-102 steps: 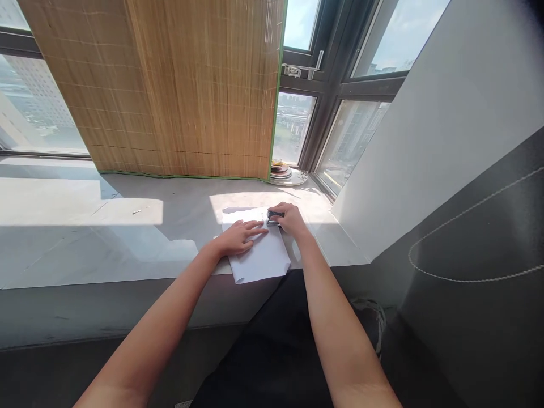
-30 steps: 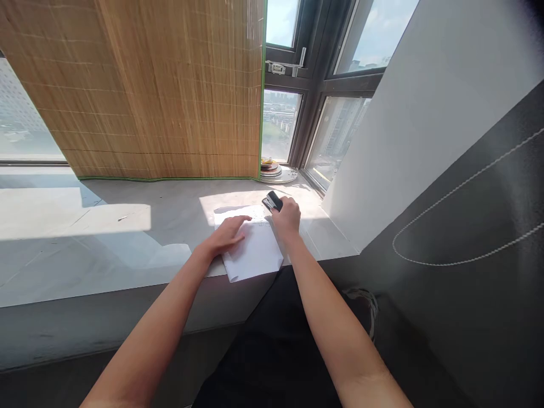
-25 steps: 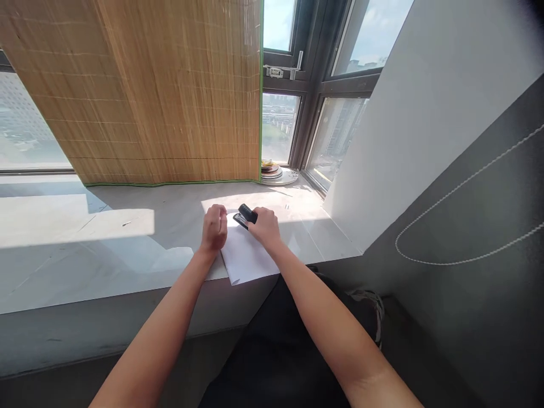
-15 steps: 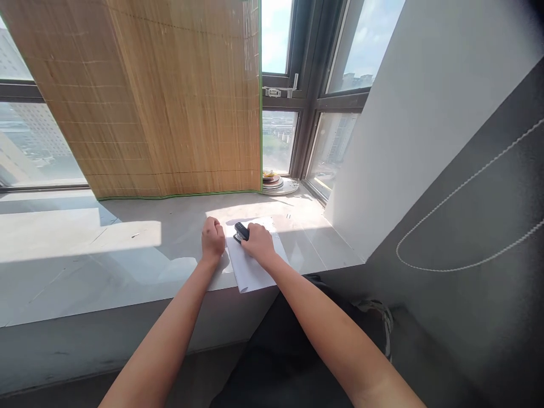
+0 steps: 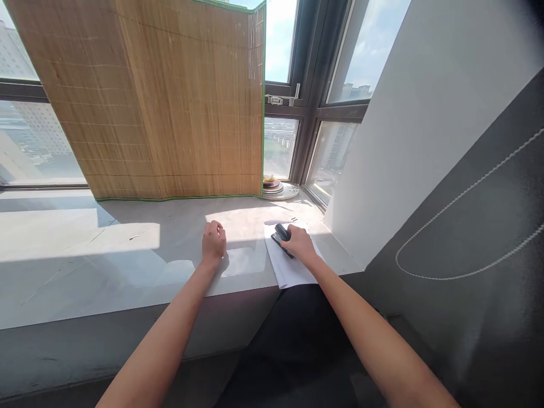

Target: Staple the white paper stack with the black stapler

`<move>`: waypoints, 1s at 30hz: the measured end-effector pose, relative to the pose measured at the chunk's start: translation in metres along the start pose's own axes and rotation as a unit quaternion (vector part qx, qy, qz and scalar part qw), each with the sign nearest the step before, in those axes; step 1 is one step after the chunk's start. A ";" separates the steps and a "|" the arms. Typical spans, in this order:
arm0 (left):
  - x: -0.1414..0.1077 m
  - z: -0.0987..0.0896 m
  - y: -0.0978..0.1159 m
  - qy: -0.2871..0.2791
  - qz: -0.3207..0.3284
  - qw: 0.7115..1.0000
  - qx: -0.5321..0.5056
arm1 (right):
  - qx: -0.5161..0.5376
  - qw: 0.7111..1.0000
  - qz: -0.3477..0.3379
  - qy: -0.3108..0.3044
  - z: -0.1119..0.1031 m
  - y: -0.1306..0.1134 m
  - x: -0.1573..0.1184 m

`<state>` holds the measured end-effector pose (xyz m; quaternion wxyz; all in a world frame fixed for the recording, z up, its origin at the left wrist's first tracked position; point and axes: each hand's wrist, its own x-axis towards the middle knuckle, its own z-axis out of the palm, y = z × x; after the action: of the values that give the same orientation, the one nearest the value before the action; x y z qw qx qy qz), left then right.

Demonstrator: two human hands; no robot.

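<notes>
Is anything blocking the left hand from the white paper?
Nothing visible stands between the left hand and the white paper; past its left edge, the black stapler in the right hand covers part of it.

- A black stapler point(image 5: 282, 232) is slanting over the paper's far left part, its nose pointing toward the windowsill's back edge and leftward, its top arm standing raised from the base, its rear partly hidden.
- White paper point(image 5: 293, 273) is lying near the right end of the windowsill point(image 5: 182, 235), its near side reaching the front edge, its far edge catching sunlight.
</notes>
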<state>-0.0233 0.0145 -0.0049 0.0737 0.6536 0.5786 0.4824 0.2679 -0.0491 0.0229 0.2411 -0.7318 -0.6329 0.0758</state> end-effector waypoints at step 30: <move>0.003 -0.122 -0.087 -0.102 -0.054 0.933 0.342 | 0.049 0.993 -0.054 -0.089 0.129 -0.122 0.092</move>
<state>-0.1706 -0.0110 0.0034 -0.0697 0.6528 0.7320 0.1818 0.1228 0.0829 -0.0171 0.2228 -0.6742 -0.6860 0.1588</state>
